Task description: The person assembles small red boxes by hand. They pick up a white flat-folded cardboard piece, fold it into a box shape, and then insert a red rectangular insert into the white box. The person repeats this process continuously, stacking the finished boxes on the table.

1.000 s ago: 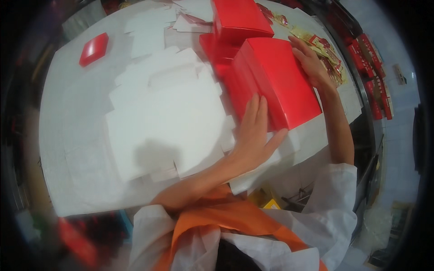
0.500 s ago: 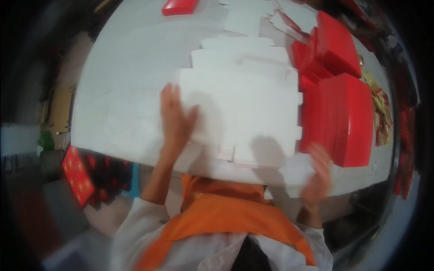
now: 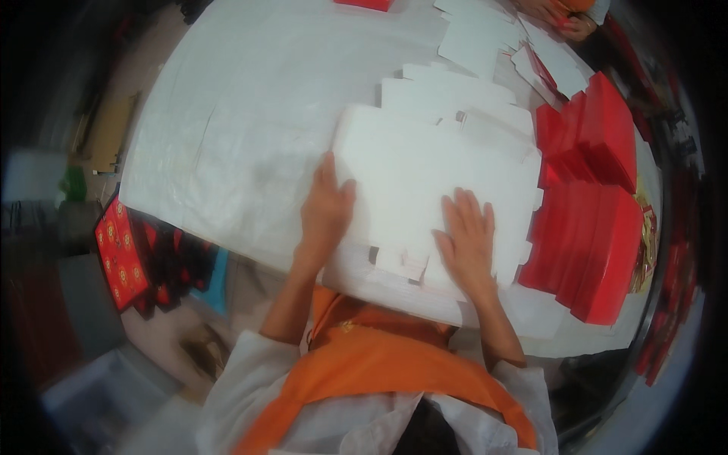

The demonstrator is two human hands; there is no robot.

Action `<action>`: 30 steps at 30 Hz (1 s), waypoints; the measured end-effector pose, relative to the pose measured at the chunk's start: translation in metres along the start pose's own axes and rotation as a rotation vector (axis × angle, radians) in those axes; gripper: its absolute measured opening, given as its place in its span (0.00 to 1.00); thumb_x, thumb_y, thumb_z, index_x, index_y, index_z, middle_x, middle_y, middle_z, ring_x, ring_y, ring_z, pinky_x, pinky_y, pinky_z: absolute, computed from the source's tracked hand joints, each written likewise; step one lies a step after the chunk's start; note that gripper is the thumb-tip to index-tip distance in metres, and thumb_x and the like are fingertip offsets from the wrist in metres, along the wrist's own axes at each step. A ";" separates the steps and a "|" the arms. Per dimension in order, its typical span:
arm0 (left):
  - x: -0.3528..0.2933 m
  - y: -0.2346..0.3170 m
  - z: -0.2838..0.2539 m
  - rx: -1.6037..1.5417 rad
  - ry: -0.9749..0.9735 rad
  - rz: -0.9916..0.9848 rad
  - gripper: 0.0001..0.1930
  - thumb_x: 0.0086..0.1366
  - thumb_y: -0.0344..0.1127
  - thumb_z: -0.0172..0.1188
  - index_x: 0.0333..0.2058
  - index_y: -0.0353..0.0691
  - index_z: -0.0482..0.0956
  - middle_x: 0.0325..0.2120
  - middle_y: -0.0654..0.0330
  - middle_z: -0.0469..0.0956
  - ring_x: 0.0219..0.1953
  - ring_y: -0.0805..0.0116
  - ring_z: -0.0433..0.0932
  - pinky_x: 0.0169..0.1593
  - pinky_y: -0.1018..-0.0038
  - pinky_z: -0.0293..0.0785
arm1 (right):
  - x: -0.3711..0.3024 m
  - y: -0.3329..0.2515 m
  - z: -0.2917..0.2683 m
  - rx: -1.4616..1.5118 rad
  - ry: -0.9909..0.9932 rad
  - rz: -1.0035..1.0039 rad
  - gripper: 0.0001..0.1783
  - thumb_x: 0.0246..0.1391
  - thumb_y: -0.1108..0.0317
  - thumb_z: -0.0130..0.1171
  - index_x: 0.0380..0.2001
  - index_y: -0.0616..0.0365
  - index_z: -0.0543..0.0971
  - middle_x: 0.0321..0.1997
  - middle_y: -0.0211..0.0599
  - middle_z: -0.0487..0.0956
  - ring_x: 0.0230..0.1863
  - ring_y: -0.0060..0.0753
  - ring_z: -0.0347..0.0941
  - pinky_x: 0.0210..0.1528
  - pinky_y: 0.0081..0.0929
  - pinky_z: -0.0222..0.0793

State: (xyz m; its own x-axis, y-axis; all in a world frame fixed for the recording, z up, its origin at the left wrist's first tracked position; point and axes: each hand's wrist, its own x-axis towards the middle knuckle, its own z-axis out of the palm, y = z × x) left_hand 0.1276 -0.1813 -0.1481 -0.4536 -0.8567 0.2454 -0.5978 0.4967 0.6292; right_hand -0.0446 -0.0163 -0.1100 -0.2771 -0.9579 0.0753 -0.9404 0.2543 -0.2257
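A stack of flat, white die-cut cardboard box blanks (image 3: 409,163) with notched, tabbed edges lies in front of me. My left hand (image 3: 327,208) is at the left edge of the nearer blanks, fingers stretched forward and thumb apart over the edge. My right hand (image 3: 468,235) rests on the lower right part of the top blank, palm down with fingers spread. To the right of the blanks stand several red boxes (image 3: 584,246) packed in a row, with a second group of red boxes (image 3: 595,136) beyond them.
More white blanks (image 3: 478,34) lie at the far side of the white-covered table (image 3: 227,129). A red box (image 3: 364,3) sits at the far edge. Another person's hands (image 3: 565,17) are at the top right. Gold packets (image 3: 646,243) lie beyond the red boxes. A patterned red carton (image 3: 121,254) stands lower left.
My right hand has moved left, from beside the red boxes onto the top blank. My left hand stays by the blanks' left edge. The view has shifted, and another person's hands now show.
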 end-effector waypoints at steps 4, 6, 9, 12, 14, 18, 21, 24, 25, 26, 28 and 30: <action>0.018 -0.012 -0.020 -0.362 -0.188 -0.191 0.21 0.60 0.34 0.50 0.51 0.35 0.64 0.39 0.49 0.73 0.36 0.64 0.74 0.39 0.76 0.69 | 0.000 0.001 0.001 0.017 0.018 0.002 0.27 0.49 0.65 0.52 0.52 0.61 0.63 0.59 0.44 0.59 0.62 0.42 0.49 0.63 0.44 0.33; 0.024 -0.010 -0.030 -0.486 -0.269 -0.283 0.21 0.59 0.36 0.50 0.50 0.32 0.64 0.42 0.48 0.71 0.40 0.62 0.72 0.42 0.73 0.69 | 0.001 0.003 0.002 0.023 0.028 -0.001 0.26 0.49 0.66 0.52 0.52 0.61 0.63 0.59 0.44 0.60 0.62 0.42 0.50 0.63 0.44 0.34; 0.036 -0.018 -0.028 -0.560 -0.246 -0.223 0.21 0.59 0.36 0.51 0.49 0.31 0.65 0.44 0.49 0.69 0.40 0.62 0.72 0.43 0.73 0.69 | 0.001 0.003 0.001 0.044 0.034 0.001 0.25 0.49 0.68 0.51 0.52 0.61 0.63 0.58 0.43 0.61 0.62 0.42 0.51 0.63 0.43 0.34; 0.066 -0.028 -0.013 -0.500 -0.151 -0.082 0.20 0.60 0.35 0.50 0.50 0.33 0.65 0.44 0.52 0.69 0.41 0.66 0.71 0.41 0.76 0.69 | 0.002 0.004 0.002 0.055 0.031 0.005 0.25 0.49 0.68 0.51 0.52 0.61 0.64 0.58 0.43 0.61 0.62 0.42 0.51 0.63 0.44 0.35; 0.091 -0.032 -0.002 -0.450 -0.152 -0.014 0.20 0.60 0.35 0.50 0.50 0.35 0.65 0.46 0.53 0.68 0.42 0.67 0.70 0.41 0.76 0.69 | 0.002 0.003 0.001 0.059 0.036 0.006 0.25 0.49 0.68 0.51 0.51 0.61 0.64 0.58 0.43 0.61 0.61 0.42 0.52 0.63 0.44 0.36; 0.121 -0.032 0.012 -0.333 -0.272 0.058 0.18 0.59 0.35 0.51 0.48 0.38 0.68 0.47 0.54 0.67 0.45 0.65 0.69 0.44 0.74 0.68 | 0.001 0.003 0.001 0.069 0.060 0.007 0.25 0.48 0.69 0.52 0.51 0.60 0.64 0.58 0.42 0.61 0.61 0.42 0.53 0.62 0.44 0.37; 0.125 -0.029 0.018 -0.320 -0.268 0.087 0.17 0.58 0.36 0.52 0.46 0.40 0.70 0.47 0.55 0.68 0.46 0.65 0.68 0.47 0.73 0.66 | 0.002 0.002 0.000 0.087 0.078 -0.002 0.25 0.48 0.69 0.53 0.51 0.61 0.64 0.57 0.43 0.62 0.60 0.42 0.53 0.62 0.44 0.38; 0.122 -0.023 0.012 -0.276 -0.180 0.206 0.17 0.58 0.36 0.52 0.47 0.41 0.70 0.48 0.57 0.67 0.47 0.65 0.68 0.50 0.74 0.63 | 0.001 0.001 -0.001 0.085 0.090 -0.011 0.25 0.47 0.69 0.53 0.51 0.61 0.65 0.57 0.44 0.62 0.60 0.43 0.54 0.62 0.44 0.38; 0.121 -0.016 0.004 -0.246 -0.141 0.263 0.18 0.58 0.36 0.52 0.47 0.41 0.70 0.48 0.58 0.67 0.47 0.66 0.67 0.50 0.75 0.62 | 0.001 0.001 0.000 0.091 0.094 -0.012 0.25 0.48 0.69 0.53 0.51 0.61 0.65 0.57 0.44 0.62 0.60 0.43 0.54 0.62 0.44 0.38; 0.120 -0.007 -0.004 -0.362 -0.204 0.192 0.19 0.57 0.35 0.52 0.48 0.40 0.69 0.48 0.58 0.67 0.47 0.66 0.67 0.51 0.75 0.62 | 0.000 0.001 0.001 0.097 0.098 -0.011 0.24 0.48 0.69 0.53 0.50 0.61 0.65 0.57 0.44 0.62 0.60 0.43 0.54 0.62 0.44 0.37; 0.115 0.021 -0.024 -0.600 -0.337 0.053 0.21 0.57 0.33 0.52 0.50 0.38 0.66 0.47 0.59 0.68 0.48 0.68 0.67 0.51 0.75 0.61 | -0.001 0.003 0.000 0.108 0.105 -0.006 0.24 0.48 0.69 0.53 0.50 0.61 0.65 0.57 0.44 0.62 0.60 0.43 0.54 0.62 0.44 0.37; 0.100 0.041 -0.037 -0.814 -0.413 -0.128 0.21 0.58 0.32 0.50 0.51 0.36 0.65 0.42 0.56 0.71 0.44 0.67 0.69 0.48 0.72 0.65 | -0.002 0.004 -0.002 0.122 0.106 0.008 0.23 0.48 0.68 0.53 0.50 0.61 0.66 0.56 0.44 0.63 0.60 0.43 0.54 0.62 0.44 0.38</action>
State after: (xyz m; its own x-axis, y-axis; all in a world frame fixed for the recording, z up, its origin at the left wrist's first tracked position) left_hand 0.0824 -0.2519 -0.0702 -0.7095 -0.7031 -0.0465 -0.0818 0.0166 0.9965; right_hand -0.0481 -0.0136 -0.1094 -0.3097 -0.9349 0.1732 -0.9089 0.2376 -0.3427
